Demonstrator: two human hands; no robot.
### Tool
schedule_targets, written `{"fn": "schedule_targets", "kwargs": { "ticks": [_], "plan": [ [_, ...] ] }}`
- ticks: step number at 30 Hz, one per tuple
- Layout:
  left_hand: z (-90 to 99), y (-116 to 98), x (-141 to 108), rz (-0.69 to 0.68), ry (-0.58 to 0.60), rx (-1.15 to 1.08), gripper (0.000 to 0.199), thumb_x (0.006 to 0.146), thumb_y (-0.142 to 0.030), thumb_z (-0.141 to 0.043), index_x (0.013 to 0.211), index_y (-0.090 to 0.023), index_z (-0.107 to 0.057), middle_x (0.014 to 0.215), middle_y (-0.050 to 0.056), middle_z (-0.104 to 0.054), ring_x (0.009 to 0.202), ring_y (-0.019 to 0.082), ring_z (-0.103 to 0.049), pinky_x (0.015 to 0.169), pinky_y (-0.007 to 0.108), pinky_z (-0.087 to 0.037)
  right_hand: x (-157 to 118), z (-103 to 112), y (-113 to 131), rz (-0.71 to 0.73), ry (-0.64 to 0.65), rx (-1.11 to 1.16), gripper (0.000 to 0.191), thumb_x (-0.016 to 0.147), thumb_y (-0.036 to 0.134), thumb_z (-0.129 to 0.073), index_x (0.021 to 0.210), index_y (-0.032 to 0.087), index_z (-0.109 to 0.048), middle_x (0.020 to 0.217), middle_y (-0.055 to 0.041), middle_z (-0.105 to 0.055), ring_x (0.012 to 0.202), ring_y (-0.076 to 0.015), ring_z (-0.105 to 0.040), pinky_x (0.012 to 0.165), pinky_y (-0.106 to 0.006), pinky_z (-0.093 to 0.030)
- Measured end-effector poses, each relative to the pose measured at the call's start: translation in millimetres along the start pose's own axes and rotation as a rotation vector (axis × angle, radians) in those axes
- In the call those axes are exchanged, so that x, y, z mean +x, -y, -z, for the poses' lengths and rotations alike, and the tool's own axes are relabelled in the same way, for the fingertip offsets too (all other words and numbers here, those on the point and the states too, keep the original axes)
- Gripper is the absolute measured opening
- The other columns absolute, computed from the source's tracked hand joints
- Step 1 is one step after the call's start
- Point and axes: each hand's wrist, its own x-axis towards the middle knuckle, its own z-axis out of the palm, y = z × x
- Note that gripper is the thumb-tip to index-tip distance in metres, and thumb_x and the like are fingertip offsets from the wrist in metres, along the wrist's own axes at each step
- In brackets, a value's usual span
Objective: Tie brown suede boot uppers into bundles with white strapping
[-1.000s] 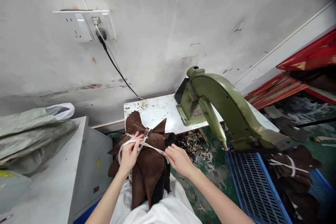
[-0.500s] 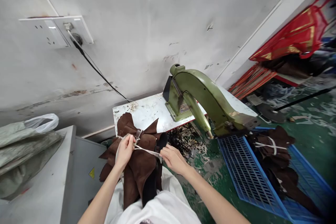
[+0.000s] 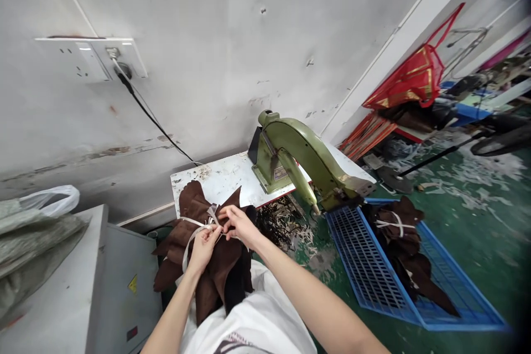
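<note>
A bundle of brown leather-like pieces [image 3: 224,265] rests on my lap against the front of the white table [image 3: 234,174]. Around its middle runs a white strip [image 3: 188,222], with a loop hanging at the left. My left hand [image 3: 205,246] pinches the strip over the centre of the bundle. Close beside it, my right hand [image 3: 239,225] has its fingers bent together at the same crossing of the strip. The fingertips hide most of that crossing.
A green arched machine [image 3: 309,144] stands on the table. At the right, a blue plastic basket [image 3: 373,260] holds another tied brown bundle [image 3: 400,224]. Scraps [image 3: 290,224] lie on the floor under the table. A grey cabinet [image 3: 128,282] is at my left.
My right hand has moved left and up, from pulling the strip out to the right to meeting my left hand over the bundle. The camera view has turned slightly right.
</note>
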Motion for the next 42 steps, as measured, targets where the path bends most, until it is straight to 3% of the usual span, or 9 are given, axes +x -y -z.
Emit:
{"fn": "schedule_targets", "kwargs": {
  "ticks": [5,11,15,19,22,26,32,38,42],
  "plan": [
    [-2.5,-5,0,-0.019,-0.024,0.009,0.041,0.081,-0.055,-0.061,0.086,-0.015,-0.071,0.073,0.003,-0.067,0.068,0.019,-0.061,0.071,0.029,-0.049,-11,-4,-36,0.017,-0.142,-0.021,0.048,0.057,0.053,-0.08,0.084,0.015,-0.071,0.075,-0.0042,-0.069,0.053,-0.0132,-0.06,0.057,-0.032,-0.056],
    [7.9,-9,-15,0.017,-0.157,0.029,0.056,0.085,-0.067,-0.046,0.076,-0.015,-0.067,0.054,-0.001,-0.055,0.052,0.017,-0.054,0.056,0.028,-0.044,-2,-15,-45,0.05,-0.27,-0.106,0.043,0.063,0.055,-0.075,0.077,0.014,-0.074,0.068,-0.0061,-0.069,0.057,-0.0188,-0.065,0.062,-0.035,-0.058],
    [31.0,-28,-32,-0.053,-0.288,0.31,0.052,0.095,-0.056,-0.033,0.085,-0.019,-0.067,0.077,0.006,-0.067,0.07,0.022,-0.063,0.066,0.03,-0.046,-9,-19,-35,0.079,-0.243,-0.22,0.03,0.073,0.045,-0.068,0.076,0.016,-0.077,0.064,-0.0048,-0.067,0.055,-0.0177,-0.062,0.057,-0.031,-0.053],
    [28.1,-71,-25,-0.177,-0.108,0.731,0.043,0.098,-0.045,-0.036,0.071,-0.021,-0.061,0.067,0.005,-0.062,0.064,0.02,-0.058,0.064,0.03,-0.041,-22,-21,-21,0.3,-0.099,-0.571,0.02,0.078,0.021,-0.06,0.086,0.021,-0.078,0.073,-0.0032,-0.068,0.066,-0.0161,-0.06,0.068,-0.028,-0.048],
    [19.7,-90,-12,-0.312,0.179,0.681,0.035,0.097,-0.038,-0.041,0.074,-0.02,-0.061,0.073,0.004,-0.063,0.07,0.019,-0.058,0.068,0.028,-0.044,-24,-17,-18,0.392,-0.008,-0.622,0.023,0.08,0.016,-0.055,0.084,0.021,-0.077,0.079,-0.0029,-0.069,0.075,-0.0168,-0.061,0.072,-0.027,-0.047],
    [28.1,-74,-6,-0.279,0.24,0.482,0.02,0.09,-0.024,-0.049,0.101,-0.019,-0.065,0.103,0.007,-0.068,0.097,0.02,-0.062,0.088,0.032,-0.047,-12,-2,-25,0.171,0.105,-0.304,0.019,0.08,0.033,-0.066,0.078,0.017,-0.077,0.072,-0.0025,-0.067,0.066,-0.0163,-0.062,0.067,-0.028,-0.051],
    [32.5,-43,-5,-0.194,0.23,0.393,0.019,0.086,-0.023,-0.058,0.092,-0.022,-0.076,0.098,0.005,-0.076,0.095,0.02,-0.068,0.091,0.032,-0.049,5,19,-24,-0.097,0.29,-0.066,0.033,0.062,0.039,-0.084,0.083,0.015,-0.078,0.071,-0.0035,-0.07,0.065,-0.0156,-0.064,0.074,-0.032,-0.052],
    [26.7,-39,-4,-0.187,0.182,0.392,0.016,0.085,-0.026,-0.062,0.088,-0.024,-0.078,0.093,0.003,-0.077,0.088,0.019,-0.07,0.086,0.03,-0.051,8,19,-19,-0.112,0.298,-0.106,0.024,0.061,0.031,-0.084,0.076,0.014,-0.075,0.066,-0.002,-0.07,0.063,-0.0147,-0.063,0.071,-0.029,-0.051],
    [23.5,-33,-4,-0.15,0.09,0.528,0.015,0.084,-0.024,-0.061,0.086,-0.023,-0.075,0.089,0.003,-0.076,0.086,0.02,-0.068,0.085,0.031,-0.049,3,15,-24,0.16,0.097,-0.388,0.01,0.074,0.025,-0.072,0.074,0.016,-0.072,0.067,-0.002,-0.069,0.064,-0.0161,-0.063,0.063,-0.026,-0.048]
  ]
}}
